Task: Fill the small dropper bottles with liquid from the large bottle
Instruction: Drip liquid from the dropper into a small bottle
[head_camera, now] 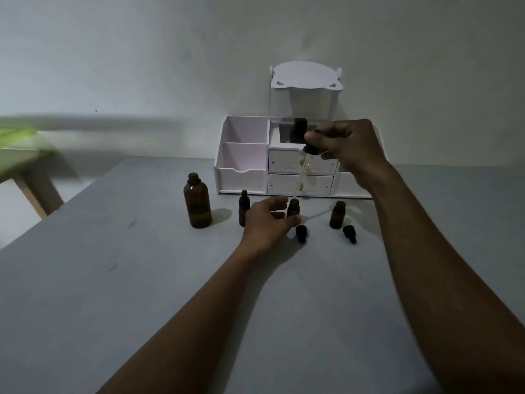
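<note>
A large amber bottle stands uncapped on the grey table. Three small amber bottles stand to its right. The left small bottle wears its dropper cap. My left hand grips the middle small bottle, which is uncapped. My right hand pinches the black bulb of a long glass dropper, whose tip hangs just over the middle bottle's mouth. The right small bottle stands uncapped and alone. Two black dropper caps lie on the table, one by my left hand and one by the right bottle.
A white desk organizer with compartments and two small drawers stands against the wall behind the bottles. A dark object sits in its middle compartment. A green-topped stool is off the table's far left.
</note>
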Demonstrator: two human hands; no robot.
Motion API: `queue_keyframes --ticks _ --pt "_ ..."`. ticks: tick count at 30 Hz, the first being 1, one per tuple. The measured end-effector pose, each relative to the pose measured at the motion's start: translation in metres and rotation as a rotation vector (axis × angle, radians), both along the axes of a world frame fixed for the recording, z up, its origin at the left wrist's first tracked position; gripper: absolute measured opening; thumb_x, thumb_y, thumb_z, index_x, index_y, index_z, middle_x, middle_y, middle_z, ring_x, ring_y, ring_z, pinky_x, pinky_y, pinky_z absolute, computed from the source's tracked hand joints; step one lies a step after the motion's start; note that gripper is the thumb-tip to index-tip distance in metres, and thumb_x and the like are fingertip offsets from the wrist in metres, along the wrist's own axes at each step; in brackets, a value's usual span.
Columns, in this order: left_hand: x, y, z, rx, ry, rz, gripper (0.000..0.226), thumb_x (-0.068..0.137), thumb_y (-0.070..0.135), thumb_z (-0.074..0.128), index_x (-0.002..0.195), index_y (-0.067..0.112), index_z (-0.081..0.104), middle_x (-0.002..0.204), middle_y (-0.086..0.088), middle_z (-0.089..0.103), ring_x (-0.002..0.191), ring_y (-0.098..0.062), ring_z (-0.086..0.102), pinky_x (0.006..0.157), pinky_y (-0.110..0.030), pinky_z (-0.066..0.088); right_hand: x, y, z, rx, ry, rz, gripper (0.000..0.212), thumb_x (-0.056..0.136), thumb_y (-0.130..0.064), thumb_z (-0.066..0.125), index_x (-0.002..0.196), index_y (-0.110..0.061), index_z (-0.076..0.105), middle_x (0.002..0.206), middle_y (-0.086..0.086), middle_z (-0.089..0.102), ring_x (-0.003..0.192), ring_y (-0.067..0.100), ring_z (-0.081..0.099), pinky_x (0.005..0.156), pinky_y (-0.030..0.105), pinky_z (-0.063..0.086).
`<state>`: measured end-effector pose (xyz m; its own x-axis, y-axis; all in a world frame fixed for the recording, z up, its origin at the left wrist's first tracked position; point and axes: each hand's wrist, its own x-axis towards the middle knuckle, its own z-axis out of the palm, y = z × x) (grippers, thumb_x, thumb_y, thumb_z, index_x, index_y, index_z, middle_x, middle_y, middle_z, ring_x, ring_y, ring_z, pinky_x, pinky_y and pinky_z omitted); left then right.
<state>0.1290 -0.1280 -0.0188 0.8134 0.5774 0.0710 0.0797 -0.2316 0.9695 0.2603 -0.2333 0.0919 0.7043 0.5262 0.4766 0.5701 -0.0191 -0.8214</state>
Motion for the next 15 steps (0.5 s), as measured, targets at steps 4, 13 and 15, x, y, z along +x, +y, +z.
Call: queue_keyframes --ticks 4,13,15 --pt "0.0017 0.0064 -0.0041 0.026 -0.004 0.024 0.054 0.083 0.011 0.076 0.134 0.01 0.058 0.127 -0.004 0.063 0.102 -0.01 0.059 0.086 -0.019 0.047 0.0024 0.0009 -0.006 -0.042 0.013 -0.008 0.021 0.083 -0.025 0.078 0.099 -0.012 0.077 0.085 -0.003 0.077 0.074 0.004 0.074 0.067 0.02 0.058" --pt "0.0028 0.009 -0.0087 0.094 -0.066 -0.023 0.035 0.084 0.005 0.074 0.118 0.011 0.069 0.099 0.007 0.07 0.084 0.007 0.065 0.066 -0.002 0.046 0.0005 0.003 -0.0087 -0.076 -0.026 -0.056 0.016 0.084 -0.026 0.077 0.097 -0.017 0.076 0.083 -0.009 0.075 0.069 -0.004 0.071 0.061 0.011 0.056" --pt "0.0042 0.0087 -0.0109 0.114 -0.073 -0.018 0.032 0.085 0.005 0.073 0.116 0.011 0.07 0.099 0.006 0.071 0.082 0.008 0.064 0.066 -0.001 0.045 0.0003 0.0033 -0.0092 -0.079 -0.039 -0.061 0.016 0.084 -0.025 0.077 0.097 -0.016 0.076 0.082 -0.01 0.074 0.067 -0.006 0.07 0.06 0.01 0.055"
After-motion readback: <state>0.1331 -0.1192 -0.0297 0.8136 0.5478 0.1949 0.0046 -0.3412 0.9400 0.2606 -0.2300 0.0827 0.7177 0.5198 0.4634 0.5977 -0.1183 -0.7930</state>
